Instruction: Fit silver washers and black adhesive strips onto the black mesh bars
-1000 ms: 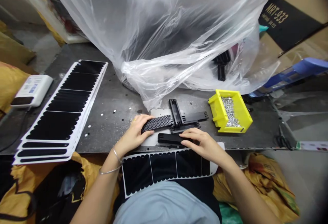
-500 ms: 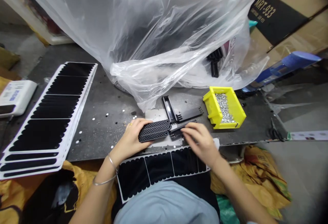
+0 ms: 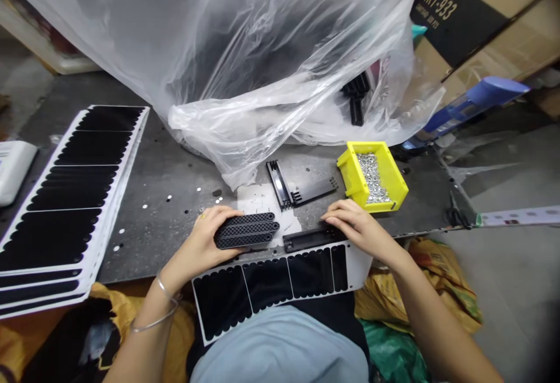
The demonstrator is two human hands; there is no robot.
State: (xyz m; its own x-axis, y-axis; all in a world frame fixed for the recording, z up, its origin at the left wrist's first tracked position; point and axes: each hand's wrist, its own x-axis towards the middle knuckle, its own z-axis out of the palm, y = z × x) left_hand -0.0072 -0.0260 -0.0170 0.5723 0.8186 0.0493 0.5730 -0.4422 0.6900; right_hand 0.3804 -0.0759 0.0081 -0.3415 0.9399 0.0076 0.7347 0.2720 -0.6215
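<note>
My left hand [image 3: 212,234] is closed around a small stack of black lattice-patterned strips [image 3: 247,231] with rounded ends, held level over the table. A black plastic bar [image 3: 304,239] with a channelled face lies along the table's front edge. Over its right end is my right hand [image 3: 356,225], fingers bent and close together; the fingers partly hide their grip. Just beyond, two more black parts meet at a corner: a channelled piece [image 3: 279,184] and a flat piece with toothed ends [image 3: 315,191]. White paper [image 3: 258,199] lies beneath.
A yellow bin [image 3: 396,187] of small silvery metal pieces stands right of the parts. Sheets of black scalloped strips [image 3: 83,184] lie at left, another sheet [image 3: 266,281] across my lap. Clear plastic [image 3: 227,120] drapes over the back. Scissors [image 3: 458,213] rest at the right edge.
The black bar has come away from the other parts, rightward and toward me, with my right hand. The lattice strips in my left hand have moved slightly left, apart from the bar.
</note>
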